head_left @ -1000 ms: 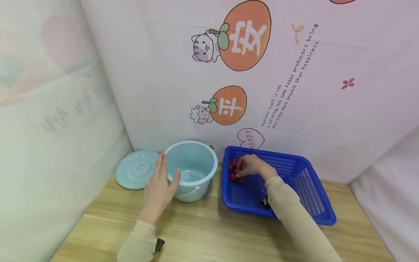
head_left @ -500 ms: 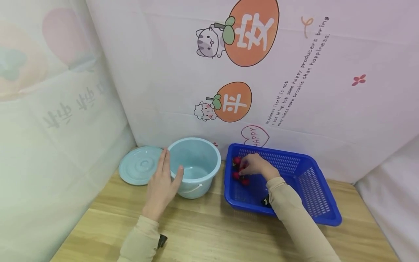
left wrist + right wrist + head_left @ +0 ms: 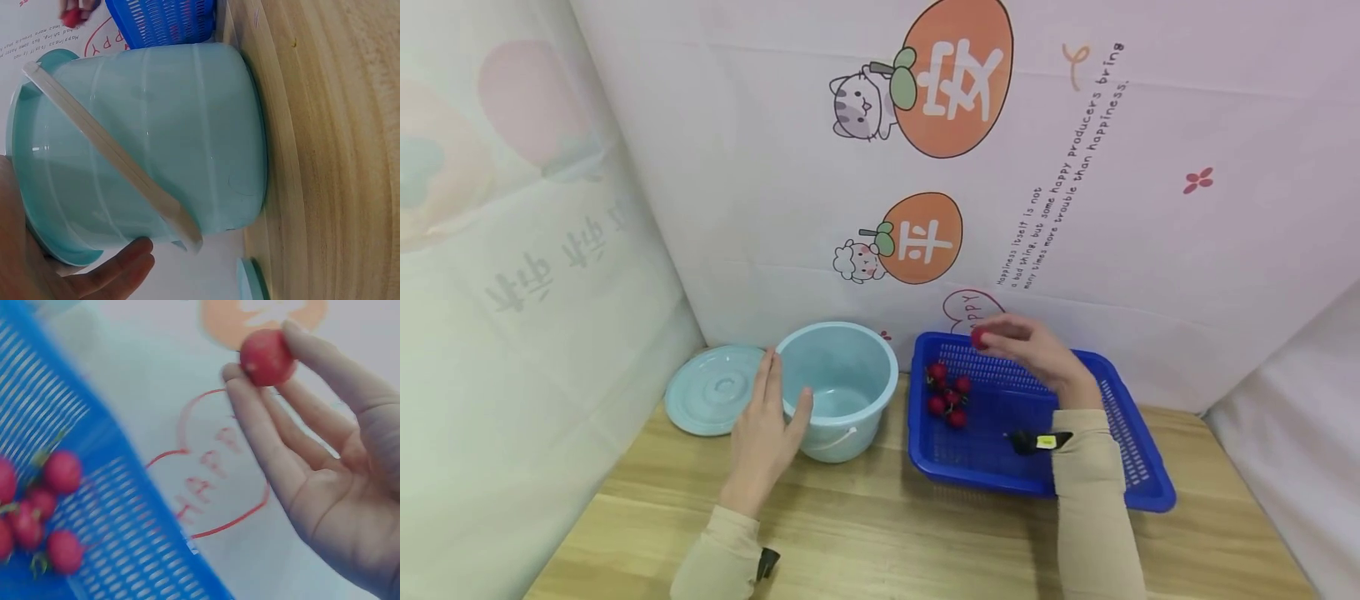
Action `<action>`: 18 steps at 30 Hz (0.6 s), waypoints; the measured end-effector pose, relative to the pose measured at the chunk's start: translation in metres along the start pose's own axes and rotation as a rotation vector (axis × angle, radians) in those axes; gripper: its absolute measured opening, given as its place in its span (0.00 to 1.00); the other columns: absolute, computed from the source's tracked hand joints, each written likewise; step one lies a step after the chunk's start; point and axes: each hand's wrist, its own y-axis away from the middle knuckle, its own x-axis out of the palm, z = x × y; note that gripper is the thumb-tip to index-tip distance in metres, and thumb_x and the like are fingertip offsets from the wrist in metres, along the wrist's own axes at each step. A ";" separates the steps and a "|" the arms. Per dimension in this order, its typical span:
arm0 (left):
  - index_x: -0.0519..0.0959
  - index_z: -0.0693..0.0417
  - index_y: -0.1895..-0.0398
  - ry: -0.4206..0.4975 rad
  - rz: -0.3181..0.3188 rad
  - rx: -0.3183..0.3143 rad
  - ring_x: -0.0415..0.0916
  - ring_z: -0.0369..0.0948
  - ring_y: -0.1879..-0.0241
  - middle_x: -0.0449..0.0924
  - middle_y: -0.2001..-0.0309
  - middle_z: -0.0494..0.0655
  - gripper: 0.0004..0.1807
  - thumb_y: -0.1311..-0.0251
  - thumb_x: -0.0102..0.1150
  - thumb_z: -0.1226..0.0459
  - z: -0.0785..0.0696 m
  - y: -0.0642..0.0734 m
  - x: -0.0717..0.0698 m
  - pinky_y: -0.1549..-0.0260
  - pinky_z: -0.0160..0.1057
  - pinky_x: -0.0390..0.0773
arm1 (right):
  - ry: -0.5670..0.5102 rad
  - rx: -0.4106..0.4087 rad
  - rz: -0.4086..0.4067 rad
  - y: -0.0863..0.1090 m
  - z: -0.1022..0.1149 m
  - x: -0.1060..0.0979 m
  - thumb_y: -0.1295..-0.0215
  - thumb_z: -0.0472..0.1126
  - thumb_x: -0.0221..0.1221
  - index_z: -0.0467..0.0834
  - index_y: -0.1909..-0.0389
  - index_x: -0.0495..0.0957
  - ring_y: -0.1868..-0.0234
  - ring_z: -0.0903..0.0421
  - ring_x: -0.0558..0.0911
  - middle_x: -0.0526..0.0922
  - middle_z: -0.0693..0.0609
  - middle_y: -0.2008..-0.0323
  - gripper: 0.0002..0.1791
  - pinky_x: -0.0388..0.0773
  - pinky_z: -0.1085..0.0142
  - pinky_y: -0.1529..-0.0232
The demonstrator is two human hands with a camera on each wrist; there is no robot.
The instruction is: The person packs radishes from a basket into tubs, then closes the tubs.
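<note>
Between thumb and fingertips my right hand (image 3: 1041, 354) pinches a small red radish (image 3: 269, 357), held up above the back rim of the blue plastic basket (image 3: 977, 477). Several more radishes (image 3: 956, 417), with bits of green stem and thin roots, lie clustered in the basket's left end. My left hand (image 3: 763, 446) rests at the left side of the light-blue bucket (image 3: 156, 137), its fingers fairly straight along the rim and the thumb spread apart. The bucket stands upright, and the part of its inside that shows holds nothing.
A round light-blue lid (image 3: 711, 396) lies on the wooden table (image 3: 880, 533) left of the bucket. Behind everything hangs a printed white cloth (image 3: 760, 167), close to the basket and bucket. The bucket's white handle (image 3: 112, 150) hangs down its side.
My right hand has risen from the radish cluster and moved up and right, bringing one radish out with it. My left hand has stayed by the bucket. The head view has shifted slightly.
</note>
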 end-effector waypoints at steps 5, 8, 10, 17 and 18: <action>0.54 0.62 0.16 0.004 -0.006 0.008 0.81 0.53 0.67 0.50 0.15 0.52 0.44 0.21 0.45 0.41 0.000 0.000 0.000 0.78 0.44 0.74 | -0.302 -0.090 -0.094 0.016 0.007 -0.013 0.22 0.29 0.55 0.43 0.46 0.86 0.46 0.53 0.87 0.87 0.49 0.47 0.14 0.82 0.63 0.43; 0.54 0.62 0.16 0.006 -0.006 0.007 0.81 0.52 0.68 0.50 0.15 0.51 0.44 0.21 0.45 0.41 -0.001 0.000 0.000 0.78 0.43 0.74 | -0.313 -0.096 -0.112 0.020 0.009 -0.016 0.22 0.29 0.55 0.44 0.47 0.86 0.46 0.54 0.87 0.87 0.49 0.48 0.14 0.82 0.64 0.43; 0.54 0.62 0.16 0.013 -0.004 0.006 0.79 0.51 0.70 0.50 0.15 0.50 0.44 0.21 0.45 0.41 -0.001 0.000 0.000 0.79 0.43 0.74 | -0.288 -0.095 -0.120 0.020 0.009 -0.015 0.22 0.29 0.56 0.44 0.46 0.86 0.46 0.54 0.87 0.87 0.49 0.47 0.14 0.82 0.63 0.43; 0.54 0.63 0.16 0.017 -0.012 0.012 0.78 0.48 0.73 0.51 0.16 0.52 0.44 0.21 0.46 0.42 0.001 0.000 0.002 0.79 0.43 0.74 | -0.237 -0.070 -0.137 0.013 0.009 -0.003 0.23 0.31 0.58 0.45 0.46 0.86 0.45 0.54 0.85 0.86 0.51 0.47 0.13 0.82 0.64 0.43; 0.54 0.63 0.16 0.016 -0.013 0.013 0.78 0.48 0.73 0.51 0.16 0.52 0.44 0.21 0.46 0.42 0.001 0.001 0.002 0.79 0.43 0.74 | -0.238 -0.067 -0.138 0.012 0.010 -0.001 0.23 0.31 0.59 0.45 0.46 0.86 0.45 0.54 0.85 0.86 0.51 0.47 0.13 0.82 0.64 0.43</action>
